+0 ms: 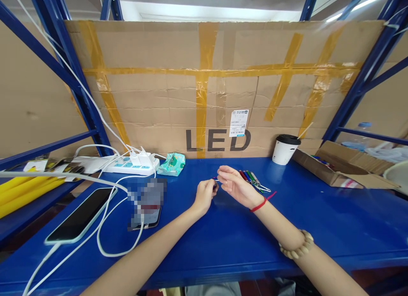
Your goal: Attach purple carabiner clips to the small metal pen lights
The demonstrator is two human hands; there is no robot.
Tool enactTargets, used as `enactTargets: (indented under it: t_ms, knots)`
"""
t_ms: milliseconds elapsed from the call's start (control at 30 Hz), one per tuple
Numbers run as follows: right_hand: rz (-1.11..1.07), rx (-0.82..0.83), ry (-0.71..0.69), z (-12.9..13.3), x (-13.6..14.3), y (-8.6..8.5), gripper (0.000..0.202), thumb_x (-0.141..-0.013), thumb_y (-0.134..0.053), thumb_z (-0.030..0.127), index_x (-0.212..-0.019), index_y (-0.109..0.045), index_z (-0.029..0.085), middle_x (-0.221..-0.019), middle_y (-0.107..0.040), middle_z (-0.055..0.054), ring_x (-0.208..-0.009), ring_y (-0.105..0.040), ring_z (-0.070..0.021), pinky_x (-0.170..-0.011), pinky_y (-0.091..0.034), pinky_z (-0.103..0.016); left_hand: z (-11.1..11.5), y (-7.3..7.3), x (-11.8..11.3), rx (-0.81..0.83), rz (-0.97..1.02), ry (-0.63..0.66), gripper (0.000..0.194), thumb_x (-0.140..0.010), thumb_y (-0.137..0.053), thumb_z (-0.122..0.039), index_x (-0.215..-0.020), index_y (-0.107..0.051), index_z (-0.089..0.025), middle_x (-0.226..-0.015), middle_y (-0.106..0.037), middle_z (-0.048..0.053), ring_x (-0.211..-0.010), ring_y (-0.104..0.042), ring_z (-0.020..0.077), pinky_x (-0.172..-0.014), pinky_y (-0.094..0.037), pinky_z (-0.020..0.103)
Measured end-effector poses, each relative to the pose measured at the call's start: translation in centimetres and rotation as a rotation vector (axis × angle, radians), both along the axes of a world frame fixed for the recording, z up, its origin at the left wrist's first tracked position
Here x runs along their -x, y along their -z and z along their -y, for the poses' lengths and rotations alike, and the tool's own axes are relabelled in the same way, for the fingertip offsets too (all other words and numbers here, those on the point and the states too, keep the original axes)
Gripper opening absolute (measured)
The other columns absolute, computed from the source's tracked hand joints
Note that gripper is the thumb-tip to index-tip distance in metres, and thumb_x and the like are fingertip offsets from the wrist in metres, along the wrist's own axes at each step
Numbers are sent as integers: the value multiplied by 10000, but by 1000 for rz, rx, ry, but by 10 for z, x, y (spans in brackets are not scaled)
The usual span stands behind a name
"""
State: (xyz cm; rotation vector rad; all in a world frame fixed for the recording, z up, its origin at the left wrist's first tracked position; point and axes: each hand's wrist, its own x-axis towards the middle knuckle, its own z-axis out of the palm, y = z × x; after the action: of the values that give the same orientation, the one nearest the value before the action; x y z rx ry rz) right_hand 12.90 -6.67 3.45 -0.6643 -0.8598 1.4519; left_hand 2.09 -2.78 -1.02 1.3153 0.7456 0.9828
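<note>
My left hand (204,197) is closed over the middle of the blue table (242,240), pinching a small blue-tipped object (215,178). Most of that object is hidden by the fingers, so its kind does not show. Just right of it is my right hand (238,186), its fingers stretched out and nothing seen in them. A red string and a beaded bracelet circle that arm. Behind the right hand lie several slim coloured pieces with silver metal loops (255,181), in red, blue and green. The right hand partly covers them.
A lidded paper cup (283,149) and an open cardboard box (342,170) stand at right. To the left are a phone (83,217), a second phone (149,215), loose white cables, a power strip (134,165) and a green packet (172,164). A cardboard wall (159,104) closes the back.
</note>
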Motion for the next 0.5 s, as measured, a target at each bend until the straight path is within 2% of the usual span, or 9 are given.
enactTargets:
  t_ms: [133,500]
  knots:
    - [-11,1,1,2,1,-3,185,-566,-770,151,-713,-666,189,-567,-499,60,-448,-364,-21,-341,-258,-127,-1,1,0,0,-10,12,362,-717,-420,-436,-494,-399,-152,-434,-297,-49,-391,-221,37,-417,-142,203]
    - [-24,24,-11,2,2,-4,181,-577,-778,178,-704,-649,171,-533,-422,75,-443,-328,-16,-351,-242,-121,0,1,0,-27,-45,-15,343,-756,-359,-354,-481,-399,-152,-430,-311,-42,-390,-234,46,-431,-175,208]
